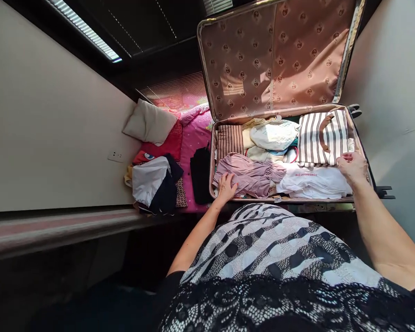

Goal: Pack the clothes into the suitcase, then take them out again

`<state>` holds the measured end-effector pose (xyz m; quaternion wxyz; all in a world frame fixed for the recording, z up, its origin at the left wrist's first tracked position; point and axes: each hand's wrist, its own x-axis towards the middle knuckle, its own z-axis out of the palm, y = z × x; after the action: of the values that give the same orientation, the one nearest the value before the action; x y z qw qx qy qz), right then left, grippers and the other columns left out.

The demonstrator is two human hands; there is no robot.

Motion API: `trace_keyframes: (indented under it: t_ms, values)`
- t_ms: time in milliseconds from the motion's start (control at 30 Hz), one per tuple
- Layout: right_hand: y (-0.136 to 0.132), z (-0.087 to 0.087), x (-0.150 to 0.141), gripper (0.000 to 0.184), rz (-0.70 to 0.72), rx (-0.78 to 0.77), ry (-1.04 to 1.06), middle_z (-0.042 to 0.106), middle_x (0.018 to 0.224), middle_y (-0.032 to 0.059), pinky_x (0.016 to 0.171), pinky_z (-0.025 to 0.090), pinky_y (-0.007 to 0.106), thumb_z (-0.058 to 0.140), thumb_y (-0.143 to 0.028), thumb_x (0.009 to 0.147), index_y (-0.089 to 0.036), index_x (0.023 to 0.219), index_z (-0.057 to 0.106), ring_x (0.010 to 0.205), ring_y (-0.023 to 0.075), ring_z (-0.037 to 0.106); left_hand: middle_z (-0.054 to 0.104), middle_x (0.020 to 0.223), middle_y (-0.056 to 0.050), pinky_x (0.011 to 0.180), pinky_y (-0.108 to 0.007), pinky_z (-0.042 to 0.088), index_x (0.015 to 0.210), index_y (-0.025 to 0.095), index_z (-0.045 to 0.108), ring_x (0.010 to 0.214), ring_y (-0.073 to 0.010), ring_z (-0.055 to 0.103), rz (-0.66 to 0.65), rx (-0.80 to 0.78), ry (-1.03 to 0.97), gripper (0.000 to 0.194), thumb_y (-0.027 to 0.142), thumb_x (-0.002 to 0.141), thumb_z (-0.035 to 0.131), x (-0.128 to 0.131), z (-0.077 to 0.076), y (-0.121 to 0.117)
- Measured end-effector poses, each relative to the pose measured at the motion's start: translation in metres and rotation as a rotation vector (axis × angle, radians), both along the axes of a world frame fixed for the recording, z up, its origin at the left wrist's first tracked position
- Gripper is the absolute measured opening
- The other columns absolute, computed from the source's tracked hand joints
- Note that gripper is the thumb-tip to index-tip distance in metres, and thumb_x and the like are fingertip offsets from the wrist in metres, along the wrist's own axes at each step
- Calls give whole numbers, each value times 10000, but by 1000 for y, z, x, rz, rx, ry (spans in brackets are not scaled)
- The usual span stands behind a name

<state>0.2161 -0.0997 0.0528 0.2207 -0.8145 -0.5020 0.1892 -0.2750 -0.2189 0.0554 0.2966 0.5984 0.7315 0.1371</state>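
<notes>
Left hand point(227, 186): fingers slightly apart, laid over the left end of a mauve garment point(251, 174), apparently to steady or smooth its loose folds rather than grip them. Right hand point(353, 169): thumb and fingers drawn close together at the near right corner of a folded striped shirt point(309, 138), perhaps to straighten that edge; whether cloth is clamped between them cannot be told. Open suitcase point(306, 60): below and around both hands, lid tilted back beyond the fingers, leaving the contents within reach. White shirt point(313, 182) with printed lettering: between the hands, just left of the right fingers, lengthwise along the near wall, a lie that seems to suit the narrow strip there. Brown striped cloth point(230, 139): beyond the left fingers, folded into a compact block, presumably to fit the corner. Pale patterned cloth point(275, 133): farther off, between both sets of fingers, bunched. Black cloth point(200, 175): outside the suitcase, left of the left fingers, on a pink cover point(189, 161).
</notes>
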Motion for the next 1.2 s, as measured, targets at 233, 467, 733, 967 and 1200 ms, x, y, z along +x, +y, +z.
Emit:
trace_keyframes:
  t_ms: [233, 467, 733, 967, 1200]
  values:
    - [52, 14, 22, 534, -88, -59, -61, 646, 1190, 299, 967, 428, 460, 791, -269, 944, -8, 1401, 698, 1043, 304, 550, 517, 1603, -210, 1278, -580, 410, 1408, 213, 735, 1524, -411, 487, 11, -41, 99, 491, 362, 944, 798, 15, -6, 12]
    - [71, 19, 11, 673, 15, -80, -48, 567, 1319, 349, 962, 363, 470, 817, -337, 933, 16, 1480, 645, 1113, 314, 503, 448, 1688, -233, 1320, -552, 371, 1520, 153, 654, 1561, -410, 460, 85, 75, 168, 558, 252, 976, 728, 27, 0, 48]
    - [48, 12, 12, 635, 50, -92, 33, 581, 1323, 342, 1022, 384, 471, 754, -287, 909, -3, 1467, 646, 1122, 324, 495, 388, 1733, -312, 1287, -549, 380, 1729, 146, 324, 1629, -435, 407, 452, -212, 207, 1003, 376, 916, 864, -2, -4, 69]
    - [37, -6, 31, 689, 17, -84, 34, 614, 1307, 300, 1101, 467, 466, 695, -329, 885, -4, 1491, 647, 1080, 316, 570, 766, 1374, -184, 1151, -451, 483, 1393, 222, 683, 1365, -371, 679, 225, -246, 265, 597, 337, 860, 925, -7, -3, 68]
    - [37, -17, 34, 568, -39, -3, 14, 644, 1059, 147, 1148, 517, 478, 685, -337, 774, -115, 1292, 754, 976, 295, 640, 819, 1148, -132, 1002, -375, 561, 1184, 183, 785, 1184, -353, 748, 160, -224, 41, 608, 212, 609, 980, -9, 9, 68]
